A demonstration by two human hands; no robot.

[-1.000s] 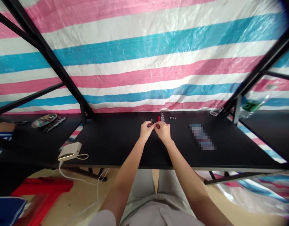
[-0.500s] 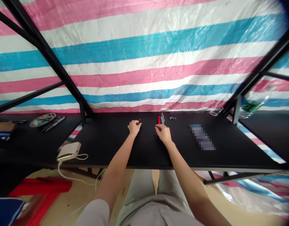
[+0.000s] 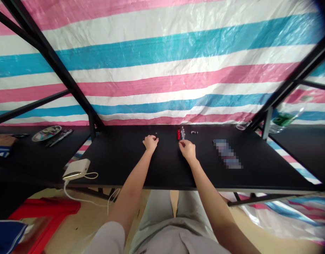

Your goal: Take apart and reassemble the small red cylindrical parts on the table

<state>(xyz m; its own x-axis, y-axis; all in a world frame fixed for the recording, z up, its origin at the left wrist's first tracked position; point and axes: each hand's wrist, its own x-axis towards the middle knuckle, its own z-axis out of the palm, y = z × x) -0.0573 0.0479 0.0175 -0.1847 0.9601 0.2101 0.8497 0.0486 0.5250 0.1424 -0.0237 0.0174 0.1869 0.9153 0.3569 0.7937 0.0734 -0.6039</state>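
My left hand [image 3: 150, 143] rests on the black table [image 3: 130, 162] with fingers curled; a tiny dark piece [image 3: 156, 133] lies just beyond its fingertips. My right hand [image 3: 187, 148] sits to the right, fingers pinched together close to a small red part [image 3: 178, 134] and a clear bag of small pieces [image 3: 182, 133]. What, if anything, either hand holds is too small to make out. A few tiny metal pieces [image 3: 194, 132] lie farther right.
A blurred flat rectangle [image 3: 227, 153] lies on the table's right. A white power bank [image 3: 77, 169] with a cable sits at the left edge. The left table holds a metal dish [image 3: 47, 133] and pens [image 3: 59, 137]; another person's hand [image 3: 2, 140] is there. A clear cup [image 3: 243, 125] and a bottle [image 3: 284, 118] stand at the right.
My hands were together in front of the red part one second ago. The left hand has moved left and lowered onto the table; the right hand has shifted slightly right.
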